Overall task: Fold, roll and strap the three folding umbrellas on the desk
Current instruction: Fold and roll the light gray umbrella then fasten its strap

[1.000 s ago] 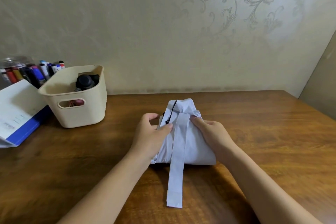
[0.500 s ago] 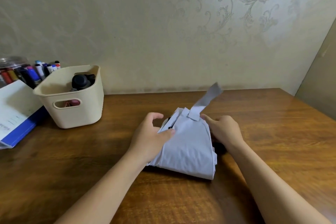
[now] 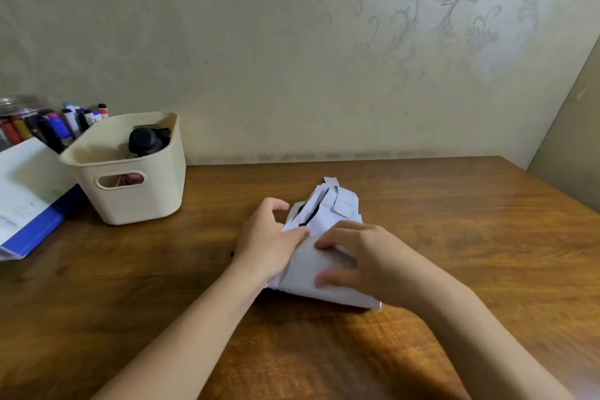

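Fabric of a pale folded umbrella (image 3: pixel 339 209) lies bundled on the wooden desk (image 3: pixel 470 237), a little right of the middle and well in from the front edge, its long axis running away from the person. Its far end is narrower and shows a dark slit between the folds, with a small tab of cloth (image 3: pixel 330 181) standing up at the very tip. The near end is wider and flat against the wood. The left hand (image 3: pixel 268 239) clasps the umbrella's left flank: the thumb lies across the top of the cloth, while the fingers curl round the side, the forefinger lifted a little. The right hand (image 3: pixel 365 256) comes over from the right and covers the near half of the bundle, grasping it with bent fingers whose tips dig into the cloth just beside the left thumb, and with its own thumb set lower, near the front edge. This hand is blurred. Well apart, at the far left of the desk, stands a cream basket (image 3: pixel 136 201) holding a black round object (image 3: pixel 144 140). Markers (image 3: pixel 66 122) stand behind it, and a blue folder (image 3: pixel 34 232) lies just beside it.
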